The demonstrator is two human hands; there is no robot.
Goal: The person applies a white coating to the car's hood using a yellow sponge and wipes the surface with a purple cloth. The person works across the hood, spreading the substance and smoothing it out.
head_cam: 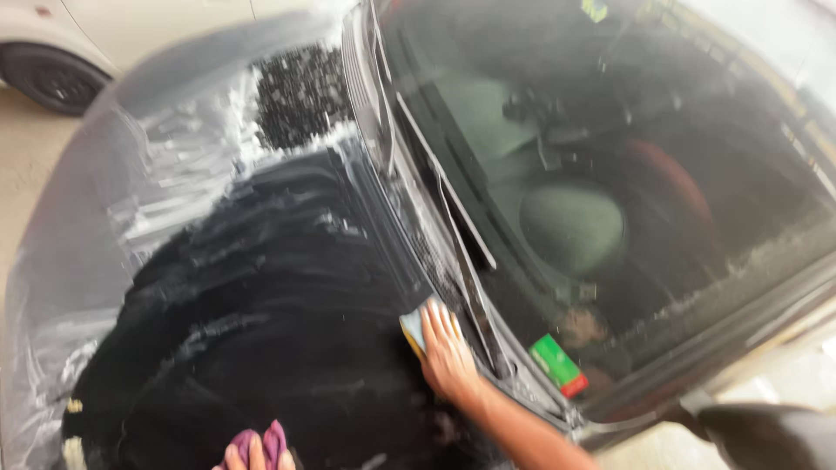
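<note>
My right hand (448, 355) lies flat on a yellow and blue sponge (411, 327), pressing it on the black car hood (261, 287) close to the base of the windshield. My left hand (252, 455) shows only its fingertips at the bottom edge, closed on a purple cloth (275, 438) that rests on the hood. White soap foam (174, 183) smears the far and left parts of the hood. The whole view is motion-blurred.
The windshield (610, 174) fills the right half, with a wiper arm (461, 252) along its lower edge and a green and red sticker (557, 365) in its corner. A side mirror (766, 435) sits bottom right. A white car's wheel (52, 78) is top left.
</note>
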